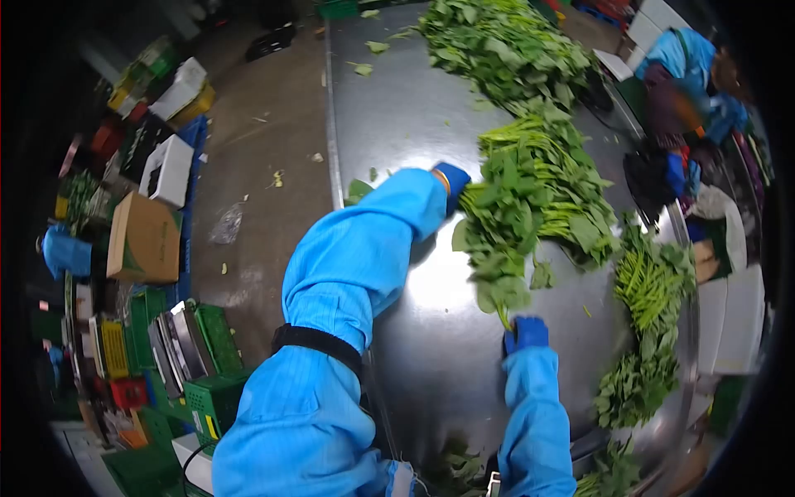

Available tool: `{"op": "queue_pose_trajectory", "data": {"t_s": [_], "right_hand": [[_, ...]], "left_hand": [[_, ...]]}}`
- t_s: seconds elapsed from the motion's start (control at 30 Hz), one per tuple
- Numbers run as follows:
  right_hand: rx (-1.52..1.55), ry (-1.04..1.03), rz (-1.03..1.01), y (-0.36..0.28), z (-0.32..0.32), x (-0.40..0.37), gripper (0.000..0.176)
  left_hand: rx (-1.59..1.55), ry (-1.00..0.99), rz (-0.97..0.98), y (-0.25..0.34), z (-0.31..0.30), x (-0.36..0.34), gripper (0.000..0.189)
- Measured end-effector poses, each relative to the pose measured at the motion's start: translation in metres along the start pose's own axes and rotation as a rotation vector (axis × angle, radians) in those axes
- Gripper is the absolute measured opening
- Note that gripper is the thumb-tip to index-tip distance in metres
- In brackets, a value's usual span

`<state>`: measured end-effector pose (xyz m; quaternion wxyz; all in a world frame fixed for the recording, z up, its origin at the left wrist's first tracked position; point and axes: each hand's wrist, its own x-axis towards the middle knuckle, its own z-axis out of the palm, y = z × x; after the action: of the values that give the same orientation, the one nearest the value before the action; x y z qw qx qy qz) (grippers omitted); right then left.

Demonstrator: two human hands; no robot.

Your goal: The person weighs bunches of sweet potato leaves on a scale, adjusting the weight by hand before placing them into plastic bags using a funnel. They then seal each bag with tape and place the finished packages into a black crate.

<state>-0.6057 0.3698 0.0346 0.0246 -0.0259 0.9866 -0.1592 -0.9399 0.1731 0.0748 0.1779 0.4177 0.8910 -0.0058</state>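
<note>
My left hand (453,184), in a blue glove, is closed at the stem end of a bunch of leafy greens (501,207); its fingers are mostly hidden. Lower down, my right hand (527,333), also blue-gloved, pinches the stem of a leafy green sprig (502,296) whose leaves point away from me. Both hands are over a shiny metal table (439,364). Beyond the bunch lies a pile of greens (538,149) with pale green stems lined up, and a larger heap (505,50) covers the far end.
More bundles of greens (650,286) run along the table's right edge. Loose leaves (362,69) lie at the far left of the tabletop. Across the floor (265,157) on the left stand a cardboard box (145,238) and green crates (217,402). A person in blue sleeves (683,62) is at the far right.
</note>
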Motion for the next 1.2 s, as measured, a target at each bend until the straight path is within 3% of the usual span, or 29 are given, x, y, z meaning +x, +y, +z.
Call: {"op": "queue_pose_trajectory", "data": {"t_s": [0.03,0.1,0.13,0.17,0.2,0.27,0.37,0.43,0.5,0.57,0.63,0.67,0.7,0.77,0.8,0.83,0.9,0.93,0.97,1.03,1.1,1.17,1.2], "right_hand": [[0.125,0.007,0.028,-0.002,0.001,-0.017,0.026],[0.626,0.031,0.524,-0.003,0.030,-0.060,0.032],[1.273,0.215,0.678,-0.021,0.030,-0.070,0.025],[1.622,0.295,0.777,-0.028,0.027,-0.082,0.018],[1.587,0.293,0.897,-0.038,0.018,-0.094,0.014],[2.051,0.305,1.131,-0.046,0.031,-0.120,0.009],[2.166,0.391,1.167,-0.102,0.047,-0.137,0.009],[1.961,0.494,1.049,-0.149,0.046,-0.130,0.019],[1.825,0.450,1.019,-0.170,0.050,-0.124,0.027],[1.626,0.279,0.871,-0.163,0.071,-0.128,0.051],[1.258,0.485,0.626,-0.167,0.077,-0.131,0.061],[1.146,0.305,0.629,-0.146,0.092,-0.142,0.066],[1.143,0.315,0.626,-0.134,0.122,-0.154,0.066],[0.993,0.206,0.809,-0.115,0.169,-0.180,0.061],[1.299,0.393,0.667,-0.118,0.166,-0.189,0.061],[1.296,0.402,0.669,-0.110,0.169,-0.198,0.061],[1.434,0.196,0.385,-0.089,0.181,-0.211,0.050],[1.816,0.356,0.553,-0.137,0.111,-0.204,0.042],[1.814,0.374,0.552,-0.133,0.113,-0.208,0.042],[1.461,0.329,0.449,-0.126,0.114,-0.214,0.040],[1.309,0.350,0.425,-0.128,0.084,-0.226,0.038],[1.664,0.039,0.659,-0.105,0.086,-0.238,0.039],[2.003,0.015,0.727,-0.105,0.082,-0.248,0.041]], "left_hand": [[-0.026,0.007,-0.038,0.013,0.000,-0.020,0.029],[-0.164,0.180,-0.109,0.028,0.024,-0.049,0.028],[-0.198,0.290,-0.149,0.034,0.044,-0.059,0.027],[-0.232,0.402,-0.184,0.042,0.062,-0.070,0.026],[-0.268,0.412,-0.198,0.052,0.074,-0.085,0.025],[-0.368,0.396,-0.257,0.077,0.088,-0.112,0.021],[-0.554,0.295,-0.364,0.123,0.099,-0.155,0.021],[-0.613,0.235,-0.419,0.152,0.124,-0.176,0.024],[-0.659,0.249,-0.403,0.189,0.146,-0.202,0.027],[-0.700,0.207,-0.426,0.227,0.165,-0.232,0.031],[-0.756,0.190,-0.327,0.259,0.160,-0.269,0.036],[-0.790,0.174,-0.340,0.269,0.160,-0.284,0.040],[-0.789,0.180,-0.332,0.274,0.161,-0.292,0.040],[-0.823,0.065,-0.260,0.285,0.167,-0.305,0.043],[-0.907,0.160,-0.186,0.293,0.167,-0.313,0.037],[-0.907,0.160,-0.177,0.297,0.168,-0.319,0.037],[-1.023,0.194,0.089,0.298,0.169,-0.325,0.038],[-0.960,0.133,0.177,0.299,0.170,-0.324,0.051],[-0.955,0.130,0.191,0.305,0.173,-0.325,0.051],[-0.888,-0.055,0.054,0.324,0.176,-0.332,0.081],[-0.901,0.027,0.132,0.335,0.173,-0.338,0.089],[-1.185,0.029,0.172,0.342,0.156,-0.346,0.091],[-1.345,-0.003,0.155,0.344,0.149,-0.349,0.086]]}}
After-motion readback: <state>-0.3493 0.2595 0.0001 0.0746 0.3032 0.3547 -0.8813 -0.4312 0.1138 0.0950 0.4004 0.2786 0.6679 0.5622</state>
